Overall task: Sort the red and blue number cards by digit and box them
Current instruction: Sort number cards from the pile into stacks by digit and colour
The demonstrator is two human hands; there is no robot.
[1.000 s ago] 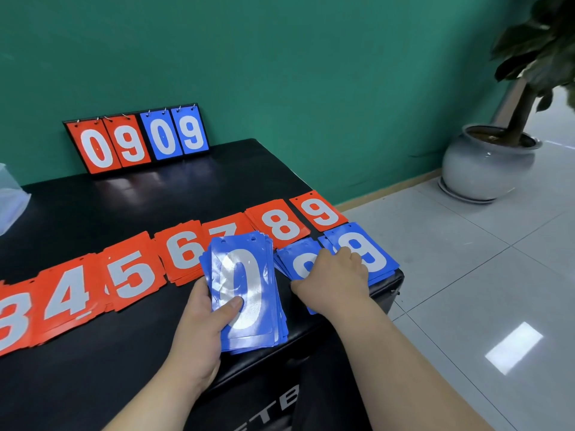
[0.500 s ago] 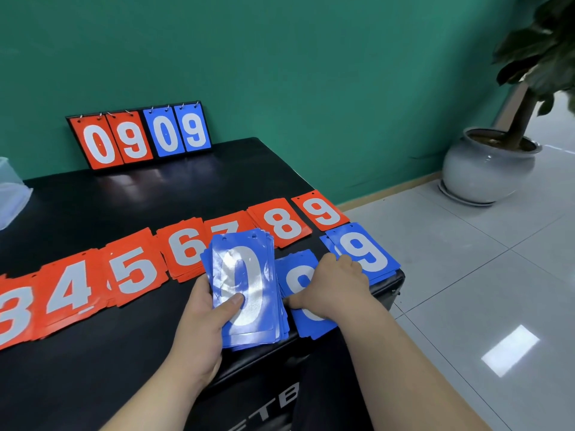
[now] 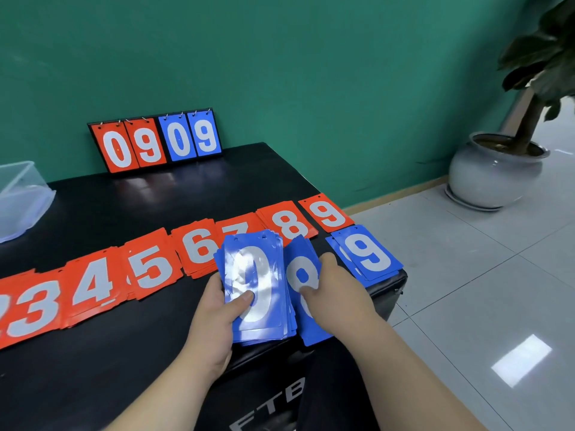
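- At five o'clock on the counter (image 3: 124,368), your left hand (image 3: 214,321) grips the blue stack (image 3: 264,275) topped by a 0. Its thumb is clamped on the face, and the fingers are hidden beneath.
- Just at that stack's three o'clock, your right hand (image 3: 339,293) holds the blue 8 pile (image 3: 303,269), thumb pressing the digit and fingers curled over its right edge. The pile's near corner seems to overhang the counter.
- Further toward three o'clock lies the blue 9 pile (image 3: 367,256). The red piles (image 3: 149,272) run in digit order from nine o'clock to one o'clock, and the clear box (image 3: 21,197) waits at ten o'clock.
- Expect thin, stiff, glossy cards. They are light but slick against each other, so a pile likely fans out if you squeeze one corner.
- Take each pile by its long edges, thumb on top and fingers underneath, and square it before lifting.
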